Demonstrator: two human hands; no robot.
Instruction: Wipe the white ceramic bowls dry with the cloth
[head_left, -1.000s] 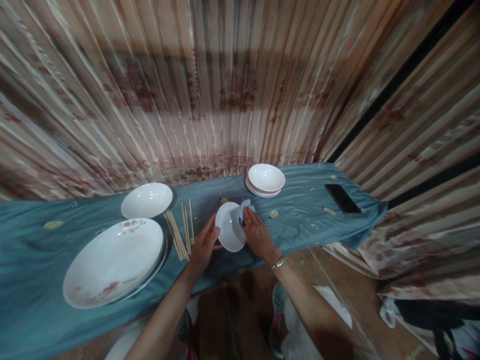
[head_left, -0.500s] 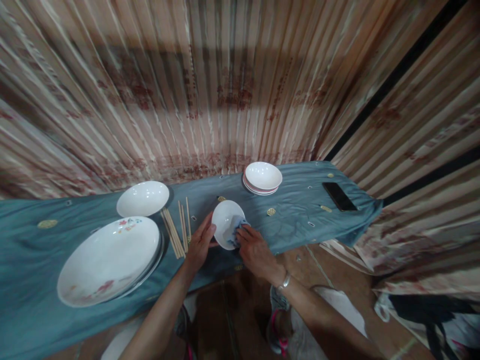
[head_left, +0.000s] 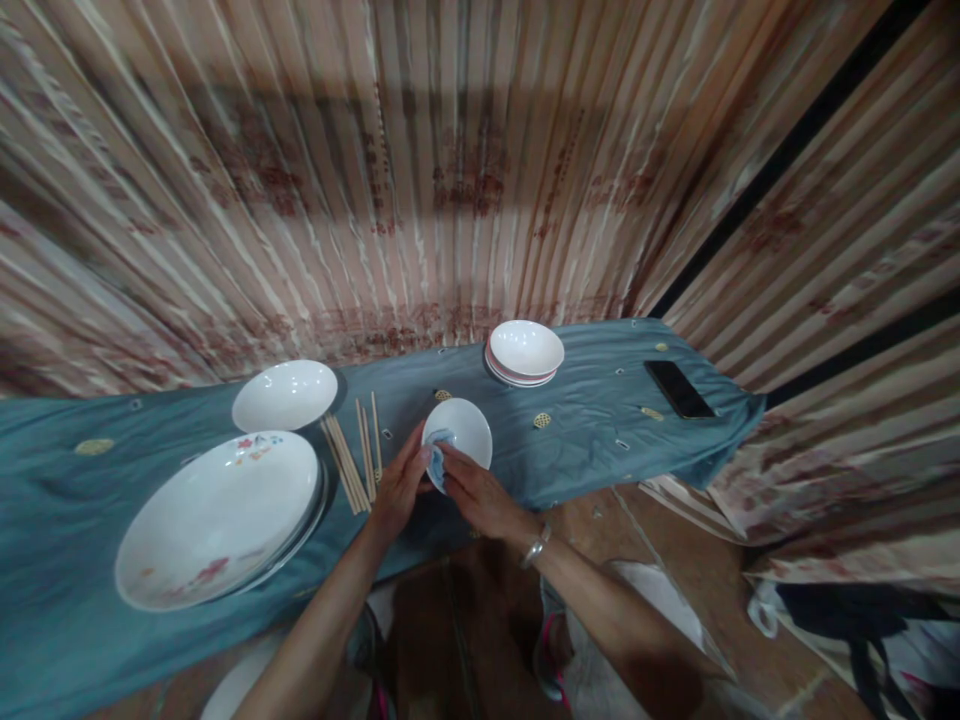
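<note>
A small white bowl (head_left: pixel 471 432) is tilted toward me above the front part of the table. My left hand (head_left: pixel 401 478) grips its left side, with the thumb at the rim and the other fingers partly hidden beneath. My right hand (head_left: pixel 480 495) presses a light blue cloth (head_left: pixel 437 462) against the inside of the bowl, near the left rim. The cloth is partly covered by the fingers. Several wooden chopsticks (head_left: pixel 346 465) lie just left of my left hand.
Stacked large plates with flowers (head_left: pixel 217 530) stand at the left, with a white bowl (head_left: pixel 285 395) behind them. A stack of small bowls (head_left: pixel 526 350) sits at the back. A black phone (head_left: pixel 679 388) lies right on the blue tablecloth (head_left: pixel 592 440). A curtain (head_left: pixel 450 200) hangs behind.
My right hand has moved the cloth leftward across the inside of the bowl, from its right side to its left rim. My left hand keeps its hold in nearly the same place.
</note>
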